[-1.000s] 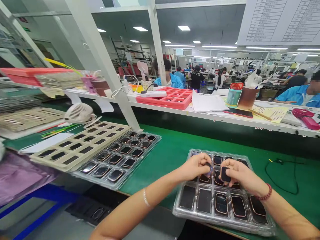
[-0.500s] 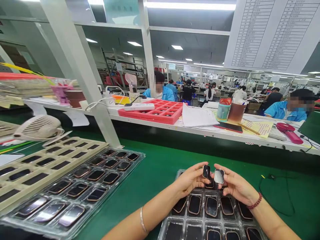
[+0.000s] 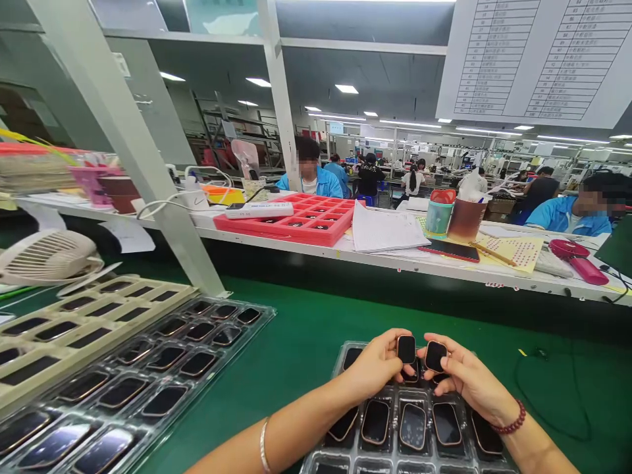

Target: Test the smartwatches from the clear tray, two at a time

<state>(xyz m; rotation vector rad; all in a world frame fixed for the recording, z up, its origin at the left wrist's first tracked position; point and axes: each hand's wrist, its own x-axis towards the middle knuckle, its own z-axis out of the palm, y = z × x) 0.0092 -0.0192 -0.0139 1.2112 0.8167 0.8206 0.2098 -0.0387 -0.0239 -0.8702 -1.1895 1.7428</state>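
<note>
Black-and-gold stuff: pinching one watch (image 3: 406,349) in left hand (image 3: 371,370), another watch (image 3: 435,357) in right hand (image 3: 476,380) | hands close, not clasped | holding both over tray (image 3: 394,419), unslotted | mid-handling imo, several slots filled, can't tell total left

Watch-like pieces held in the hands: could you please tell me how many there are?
2: one piece in the left hand, another piece in the right hand, both above the clear tray. More could be hidden.

One slim, silver-toned bangle (image 3: 263,445), left forearm (image 3: 303,418); one dark red round-bead bracelet (image 3: 514,422), right wrist (image 3: 504,409)
</note>
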